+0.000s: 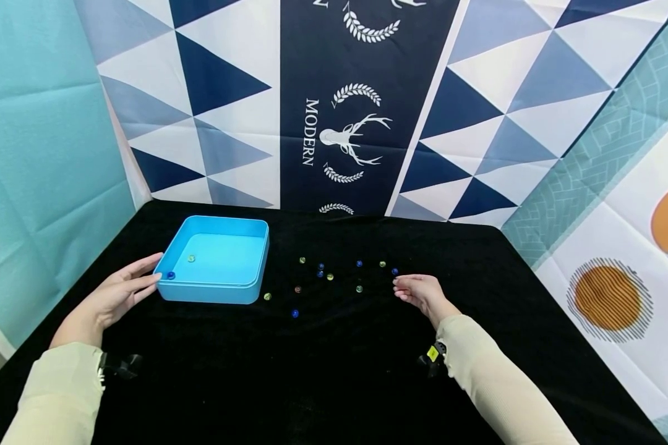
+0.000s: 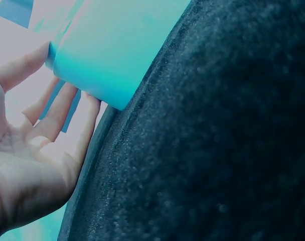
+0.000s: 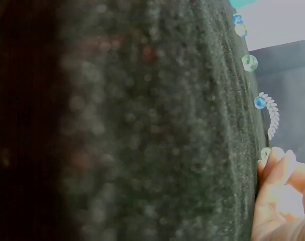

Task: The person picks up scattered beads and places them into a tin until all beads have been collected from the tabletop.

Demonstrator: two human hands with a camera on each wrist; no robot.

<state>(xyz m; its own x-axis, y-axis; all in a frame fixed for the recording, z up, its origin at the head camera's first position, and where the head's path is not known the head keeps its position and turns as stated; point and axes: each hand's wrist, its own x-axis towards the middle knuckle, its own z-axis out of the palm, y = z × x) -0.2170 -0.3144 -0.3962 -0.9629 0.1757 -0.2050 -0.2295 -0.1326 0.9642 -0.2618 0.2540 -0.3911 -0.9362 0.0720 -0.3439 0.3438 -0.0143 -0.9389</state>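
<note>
A shallow blue box (image 1: 211, 287) sits on the black cloth at the left. A greenish marble (image 1: 191, 258) and a blue marble (image 1: 171, 275) lie inside it. My left hand (image 1: 145, 281) rests with straight fingers against the box's near left corner; in the left wrist view those fingers (image 2: 67, 108) touch the box wall (image 2: 112, 45). Several marbles (image 1: 330, 277) lie scattered right of the box. My right hand (image 1: 401, 287) rests at their right end with loosely bent fingers, just below a blue marble (image 1: 394, 271). In the right wrist view a pale marble (image 3: 265, 152) lies at its fingertips (image 3: 275, 163).
Patterned fabric panels wall in the table at the back and on both sides. A blue marble (image 1: 295, 313) and a yellow-green one (image 1: 267, 296) lie nearest the front. The black cloth (image 1: 323, 383) stretches bare toward me.
</note>
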